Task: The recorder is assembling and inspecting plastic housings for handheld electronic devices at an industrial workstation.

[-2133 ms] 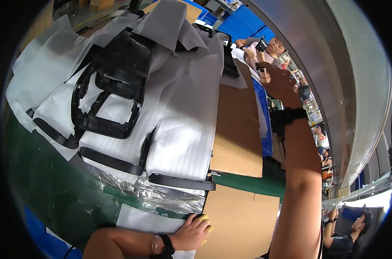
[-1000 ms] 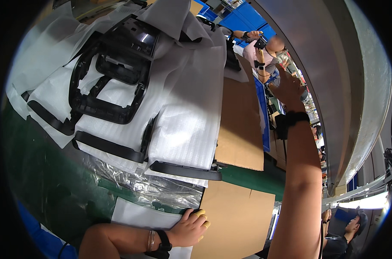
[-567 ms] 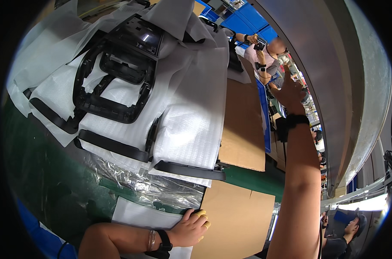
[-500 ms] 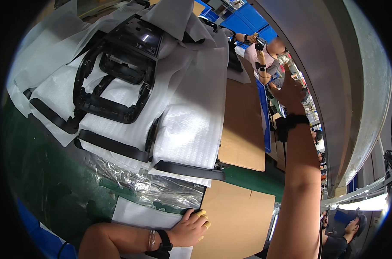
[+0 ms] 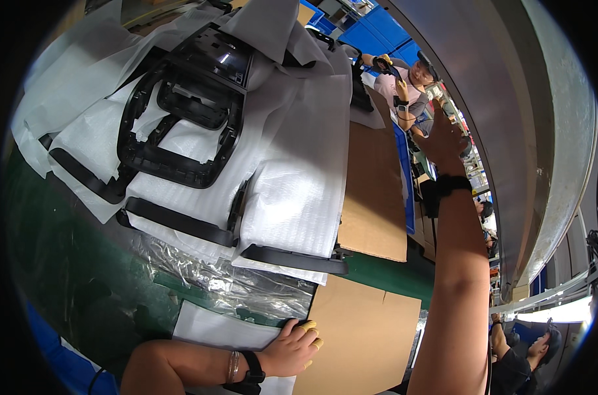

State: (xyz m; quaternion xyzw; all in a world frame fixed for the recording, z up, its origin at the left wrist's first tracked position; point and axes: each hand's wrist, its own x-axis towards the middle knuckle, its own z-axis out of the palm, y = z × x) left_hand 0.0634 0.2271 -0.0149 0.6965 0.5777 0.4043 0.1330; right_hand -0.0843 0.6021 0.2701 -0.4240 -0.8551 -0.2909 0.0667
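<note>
Cardboard sheet (image 5: 368, 336): lying flat at the near edge of the bench (image 5: 82, 283), below a second cardboard sheet (image 5: 374, 191), with a strip of green surface between the two.

Left hand (image 5: 291, 349): palm down, fingers lightly bent, yellow covers on several fingertips, resting across the left edge of the near cardboard. Whether it pinches that edge cannot be told. A white sheet (image 5: 220, 326) lies partly under the left forearm, and crumpled clear film (image 5: 226, 283) is spread just above it.

Right hand (image 5: 444, 141): raised, fingers spread, nothing seen in the grasp, close to a grey metal beam (image 5: 470, 85). A black strap (image 5: 453, 184) circles the wrist.

Beyond the film: black trim bars (image 5: 180, 220) with white foam sheets (image 5: 299, 197) draped over and between them. An open black frame (image 5: 171, 171) rests tilted on the foam, upper left.

Surroundings: a co-worker in a pink top (image 5: 386, 85) handles a dark object at upper right; another person in a dark cap (image 5: 554, 334) shows at lower right.
</note>
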